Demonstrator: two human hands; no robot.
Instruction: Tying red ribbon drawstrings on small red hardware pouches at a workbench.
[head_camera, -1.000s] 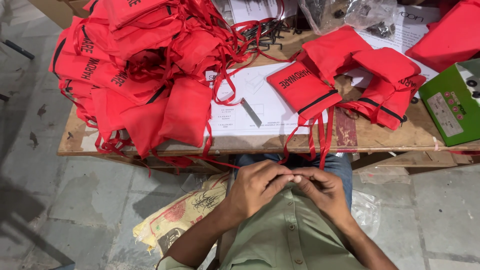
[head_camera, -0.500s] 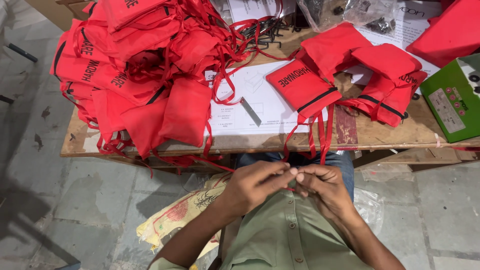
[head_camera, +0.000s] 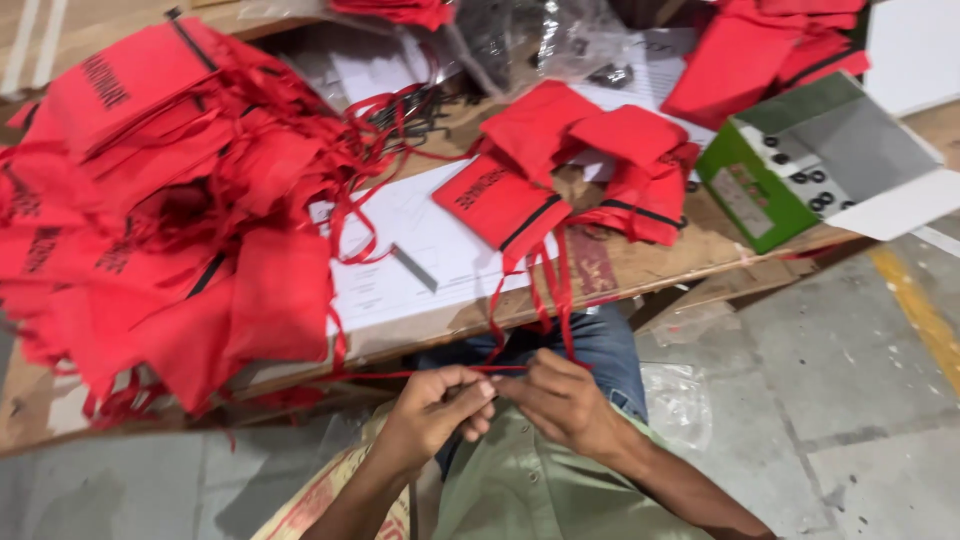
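My left hand (head_camera: 432, 412) and my right hand (head_camera: 562, 402) meet in front of my chest, fingertips pinched together on a thin red string (head_camera: 545, 300). The string runs up from my fingers to a flat red cloth bag (head_camera: 503, 205) with a black stripe that lies at the edge of the wooden table (head_camera: 640, 270). Another strand stretches left from my left hand towards a big heap of red bags (head_camera: 170, 220) on the left of the table. Below my hands I see my green shirt and blue jeans.
More red bags (head_camera: 640, 165) lie right of the stringed one, and others (head_camera: 760, 60) at the back right. A green box (head_camera: 800, 165) with small black rings stands at the right edge. White paper sheets (head_camera: 400, 250) and a small grey bar (head_camera: 414, 268) lie mid-table. Concrete floor (head_camera: 860, 400) surrounds me.
The view has swung and moved closer to the table. My hands stay together at the string, fingers working it; the bags on the table have not moved.
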